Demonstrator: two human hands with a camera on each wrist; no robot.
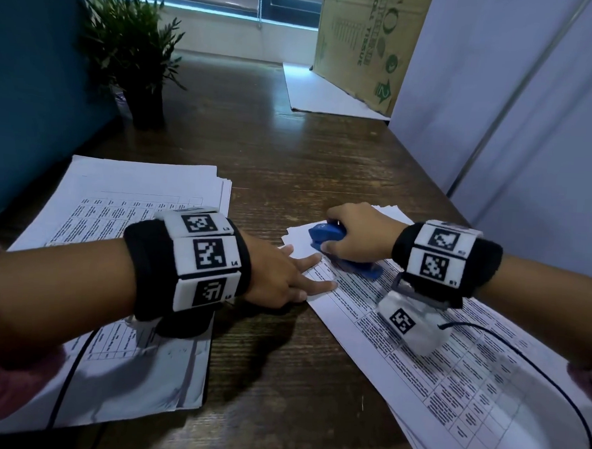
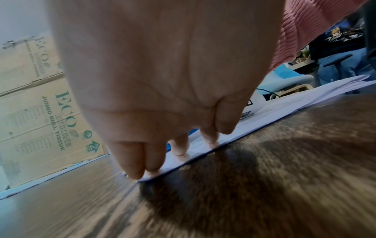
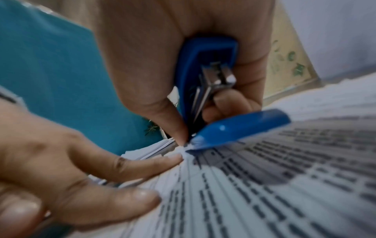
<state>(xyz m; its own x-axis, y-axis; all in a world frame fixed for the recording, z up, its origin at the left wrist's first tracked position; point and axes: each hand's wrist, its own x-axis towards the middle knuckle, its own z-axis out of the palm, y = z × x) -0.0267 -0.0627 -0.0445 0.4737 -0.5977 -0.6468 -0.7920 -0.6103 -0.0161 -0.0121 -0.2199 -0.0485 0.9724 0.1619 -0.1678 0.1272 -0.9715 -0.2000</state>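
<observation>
A blue stapler (image 1: 326, 233) stands at the top corner of a printed sheet set (image 1: 435, 351) on the dark wooden desk (image 1: 291, 162). My right hand (image 1: 336, 238) grips its upper arm from above. In the right wrist view the stapler (image 3: 203, 69) gapes wide, its metal magazine exposed and its blue base (image 3: 242, 127) lying on the paper. My left hand (image 1: 314, 276) lies flat with straight fingers pressing the sheet's left edge just beside the stapler. The left wrist view shows those fingertips (image 2: 154, 161) on the paper's edge (image 2: 205, 149).
A second stack of printed pages (image 1: 134, 216) lies under my left forearm. A potted plant (image 1: 138, 61) stands at the back left by a teal panel (image 1: 31, 73). A cardboard box (image 1: 365, 46) leans at the back; a white partition (image 1: 500, 97) bounds the right side.
</observation>
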